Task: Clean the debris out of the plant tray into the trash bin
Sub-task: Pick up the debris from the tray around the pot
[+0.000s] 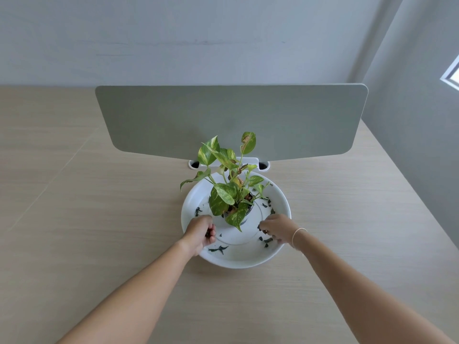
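Note:
A round white plant tray (238, 259) lies on the wooden table, with a small potted pothos plant (231, 194) standing in its middle. Dark green leaf debris (218, 249) is scattered over the tray floor, near the front and along the right side. My left hand (200, 233) rests over the tray's left part, its fingers closed on dark bits of debris. My right hand (275, 228) is low over the tray's right part, its fingertips pinching dark leaf pieces. No trash bin is in view.
A grey-green divider panel (231, 120) stands upright just behind the tray on a white bracket (260, 165). The light wooden table (99, 219) spreads to both sides. A grey wall rises at the back and right.

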{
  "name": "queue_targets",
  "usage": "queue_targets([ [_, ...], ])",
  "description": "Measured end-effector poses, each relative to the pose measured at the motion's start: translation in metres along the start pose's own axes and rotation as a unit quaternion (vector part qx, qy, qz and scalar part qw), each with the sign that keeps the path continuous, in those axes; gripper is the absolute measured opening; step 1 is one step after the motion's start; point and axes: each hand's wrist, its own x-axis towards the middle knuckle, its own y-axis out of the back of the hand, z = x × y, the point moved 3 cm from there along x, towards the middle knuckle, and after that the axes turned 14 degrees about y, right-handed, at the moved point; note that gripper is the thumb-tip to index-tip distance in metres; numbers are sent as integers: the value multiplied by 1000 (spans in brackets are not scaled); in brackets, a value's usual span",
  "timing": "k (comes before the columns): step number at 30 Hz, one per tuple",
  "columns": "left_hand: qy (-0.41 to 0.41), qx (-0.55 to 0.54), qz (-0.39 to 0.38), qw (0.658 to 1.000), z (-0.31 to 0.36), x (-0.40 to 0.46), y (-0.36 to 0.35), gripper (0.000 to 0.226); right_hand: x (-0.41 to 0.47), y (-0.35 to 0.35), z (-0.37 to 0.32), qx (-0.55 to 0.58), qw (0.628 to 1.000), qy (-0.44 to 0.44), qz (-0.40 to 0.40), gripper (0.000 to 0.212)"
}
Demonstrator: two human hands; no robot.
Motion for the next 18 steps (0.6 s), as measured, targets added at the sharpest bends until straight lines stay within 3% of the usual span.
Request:
queue_targets([
  [4,15,-12,-8,1000,-2,-5,3,28,-8,2,13,280,959,-46,20,19],
  [9,8,18,2,1000,-1,-9,3,36,-17,1,13,454,890,-29,6,10],
  [12,16,101,31,994,2,-6,6,35,-19,1,17,503,864,-14,18,17],
  [15,19,250,55,966,7,-10,4,28,-21,0,16,497,868,7,19,15],
  [18,-85,441,107,887,16,-10,-4,32,-19,-1,14,442,897,1,23,14],
])
